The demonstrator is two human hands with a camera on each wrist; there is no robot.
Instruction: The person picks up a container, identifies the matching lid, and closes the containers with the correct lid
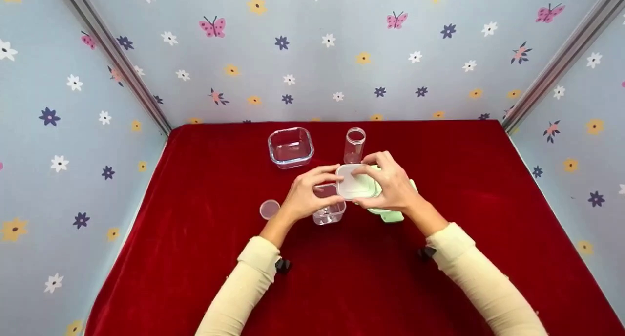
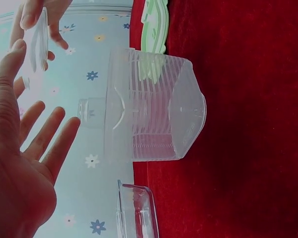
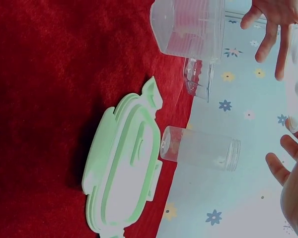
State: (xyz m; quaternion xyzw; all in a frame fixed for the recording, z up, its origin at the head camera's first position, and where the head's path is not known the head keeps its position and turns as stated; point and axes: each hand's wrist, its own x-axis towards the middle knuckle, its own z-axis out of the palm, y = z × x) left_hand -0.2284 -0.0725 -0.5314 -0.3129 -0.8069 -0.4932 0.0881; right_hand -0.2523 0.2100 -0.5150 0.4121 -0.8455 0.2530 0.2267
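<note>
A translucent whitish lid with rounded corners (image 1: 347, 185) is held up between both hands. My left hand (image 1: 306, 193) holds its left side, thumb at the lower corner and a fingertip at the upper; in the left wrist view, that hand's other fingers (image 2: 62, 144) are spread away from the lid (image 2: 38, 47). The right hand (image 1: 393, 183) grips the lid from the right, thumb below and fingers above. Under the left hand stands a clear ribbed plastic container (image 1: 328, 216), partly hidden. A light green lid with side flaps (image 3: 134, 168) lies beneath the right hand.
A square glass dish (image 1: 291, 164) stands at the back, left of a clear cylindrical jar (image 1: 353, 150). A small round lid (image 1: 269, 209) lies beside the left wrist. Red cloth (image 1: 342, 287) covers the table, with patterned walls (image 1: 312, 48) around it.
</note>
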